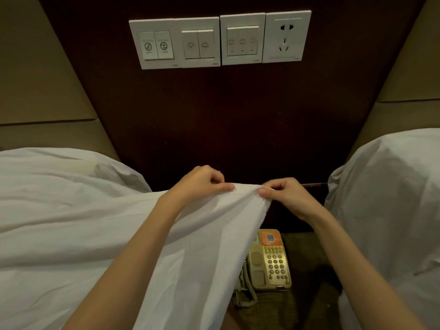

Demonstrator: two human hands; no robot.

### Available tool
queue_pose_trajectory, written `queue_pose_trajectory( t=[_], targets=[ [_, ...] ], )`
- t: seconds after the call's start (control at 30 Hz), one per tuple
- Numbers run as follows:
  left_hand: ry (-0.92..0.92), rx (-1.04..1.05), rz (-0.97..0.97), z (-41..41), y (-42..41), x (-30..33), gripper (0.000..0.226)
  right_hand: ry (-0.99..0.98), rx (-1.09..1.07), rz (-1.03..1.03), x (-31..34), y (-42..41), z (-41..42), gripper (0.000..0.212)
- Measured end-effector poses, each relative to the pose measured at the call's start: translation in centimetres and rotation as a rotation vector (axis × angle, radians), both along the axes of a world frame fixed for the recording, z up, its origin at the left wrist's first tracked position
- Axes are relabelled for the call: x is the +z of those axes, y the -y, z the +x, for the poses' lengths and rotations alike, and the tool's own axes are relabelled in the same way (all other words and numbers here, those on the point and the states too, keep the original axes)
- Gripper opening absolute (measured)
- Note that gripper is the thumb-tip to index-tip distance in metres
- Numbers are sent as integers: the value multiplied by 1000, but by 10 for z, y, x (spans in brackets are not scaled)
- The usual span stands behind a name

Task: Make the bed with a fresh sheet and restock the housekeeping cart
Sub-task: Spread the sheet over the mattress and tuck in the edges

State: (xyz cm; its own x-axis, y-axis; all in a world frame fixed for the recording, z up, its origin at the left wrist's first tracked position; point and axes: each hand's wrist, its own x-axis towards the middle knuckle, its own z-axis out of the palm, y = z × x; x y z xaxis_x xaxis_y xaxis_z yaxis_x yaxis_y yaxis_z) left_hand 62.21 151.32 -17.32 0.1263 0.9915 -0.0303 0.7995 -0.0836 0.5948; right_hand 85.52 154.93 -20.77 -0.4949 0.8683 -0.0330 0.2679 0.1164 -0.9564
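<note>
A white sheet (83, 225) covers the bed on the left and rises to a raised corner at the centre. My left hand (200, 184) pinches that corner between thumb and curled fingers. My right hand (288, 196) pinches the same edge just to the right, the two hands nearly touching. The lifted cloth hangs down over the gap between the beds and hides part of the nightstand below. A housekeeping cart is not in view.
A beige telephone (271, 260) sits on the dark nightstand (307, 248) under the sheet's edge. A second white-covered bed (390, 210) stands at the right. Switch plates (197, 44) and a socket (285, 36) are on the dark wall panel ahead.
</note>
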Motion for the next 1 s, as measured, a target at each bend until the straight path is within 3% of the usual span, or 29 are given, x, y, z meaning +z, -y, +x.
queue_pose_trajectory(
  t=[0.13, 0.27, 0.33, 0.47, 0.7, 0.8, 0.9, 1.0],
  targets=[
    [-106, -45, -73, -4, 4, -4, 46, -38, -78, 46, 6, -2, 1, 3],
    [52, -62, -41, 0, 8, -4, 26, 65, -48, 142, 12, -3, 5, 7],
    [97, -51, 9, -2, 6, -1, 28, 152, -21, 183, 14, -2, 7, 7],
    [77, -35, 36, -7, 9, 3, 39, 216, -35, 228, 19, -1, 6, 7],
    [100, -25, -24, -30, 22, -21, 27, 203, -34, 198, 12, -7, -2, 5],
    [76, -16, -14, -41, 6, -2, 20, 321, -5, 188, 20, -25, -16, 16],
    [44, -13, -24, -49, -7, 24, 14, 448, 72, 201, 36, -34, -21, 14],
    [38, -33, -61, -47, -16, 55, 18, 408, 15, 150, 70, -34, -14, 15]
  ],
)
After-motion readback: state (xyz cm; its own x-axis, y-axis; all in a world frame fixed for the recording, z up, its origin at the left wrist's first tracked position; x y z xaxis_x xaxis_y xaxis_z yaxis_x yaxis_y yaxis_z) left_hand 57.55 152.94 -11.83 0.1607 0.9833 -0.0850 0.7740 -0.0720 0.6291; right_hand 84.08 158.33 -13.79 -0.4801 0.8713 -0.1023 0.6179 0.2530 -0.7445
